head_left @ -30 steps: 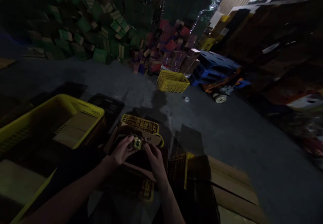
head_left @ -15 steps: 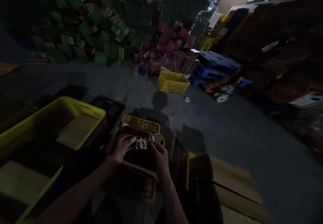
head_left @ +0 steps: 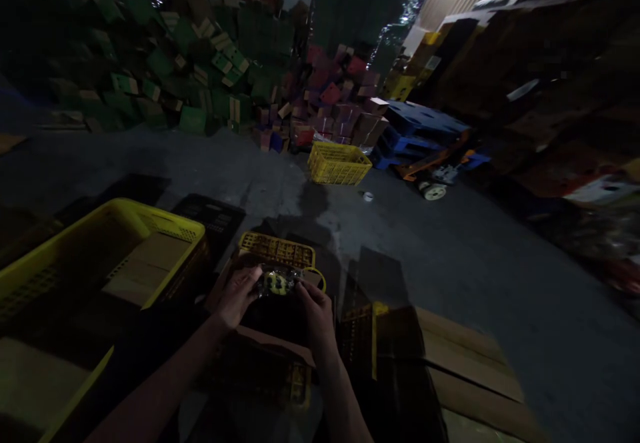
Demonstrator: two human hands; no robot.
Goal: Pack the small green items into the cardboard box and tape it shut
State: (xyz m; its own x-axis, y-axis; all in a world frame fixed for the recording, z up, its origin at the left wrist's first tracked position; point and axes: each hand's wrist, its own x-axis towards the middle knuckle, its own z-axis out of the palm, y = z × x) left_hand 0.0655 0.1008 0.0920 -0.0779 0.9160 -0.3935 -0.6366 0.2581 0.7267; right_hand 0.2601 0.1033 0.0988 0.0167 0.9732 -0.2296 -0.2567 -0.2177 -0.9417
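The scene is very dark. Both my hands hold a small yellow and dark object in shiny clear wrapping [head_left: 277, 282] over an open cardboard box [head_left: 270, 340]. My left hand [head_left: 239, 295] grips its left side with curled fingers. My right hand [head_left: 313, 304] pinches its right side. A small yellow perforated crate [head_left: 277, 250] stands just beyond the object, partly hidden by the box flaps.
A large yellow basket [head_left: 107, 243] with cardboard inside sits at the left, a black crate [head_left: 213, 213] behind it. Flat cardboard [head_left: 465, 363] lies at the right. Across the concrete floor stand another yellow crate [head_left: 339, 162], blue pallets [head_left: 420, 126] and heaps of green and red boxes.
The wrapped object has turned slightly in my hands and its clear wrapping shows more. My hands stay over the box; the view has shifted a little.
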